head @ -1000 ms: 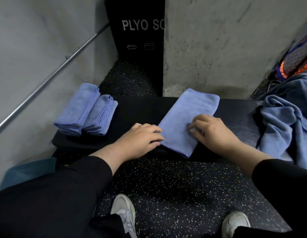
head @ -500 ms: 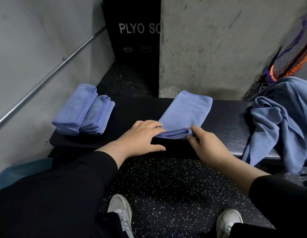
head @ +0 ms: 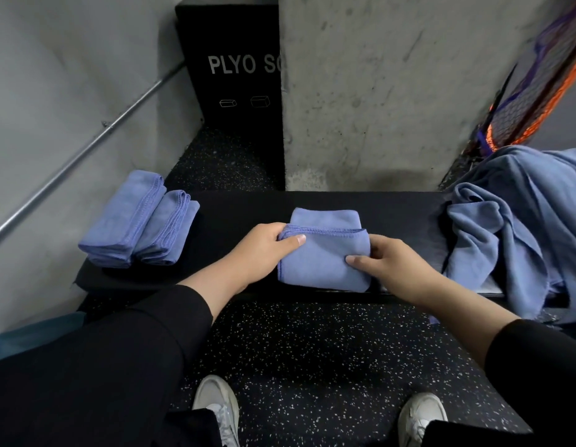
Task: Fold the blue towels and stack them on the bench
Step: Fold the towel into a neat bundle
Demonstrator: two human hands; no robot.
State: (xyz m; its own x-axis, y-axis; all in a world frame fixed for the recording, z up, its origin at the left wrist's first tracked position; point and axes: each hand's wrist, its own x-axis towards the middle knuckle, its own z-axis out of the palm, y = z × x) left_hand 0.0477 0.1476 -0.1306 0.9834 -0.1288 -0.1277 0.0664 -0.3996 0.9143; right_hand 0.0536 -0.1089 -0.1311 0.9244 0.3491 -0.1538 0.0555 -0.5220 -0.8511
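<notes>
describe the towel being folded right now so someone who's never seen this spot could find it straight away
Find the long black bench in front of the concrete wall. At its middle lies a blue towel, gripped by the left hand and right hand. Unlike the two folded towels at the left end and the loose pile at the right, it is only half folded.

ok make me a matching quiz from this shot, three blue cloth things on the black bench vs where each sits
Things:
1. half-folded blue towel
2. two folded blue towels
3. heap of unfolded blue towels

Places:
A. right end of the black padded bench
B. left end of the bench
C. middle, held by the left hand and right hand

Pairs: 1-C, 2-B, 3-A
</notes>
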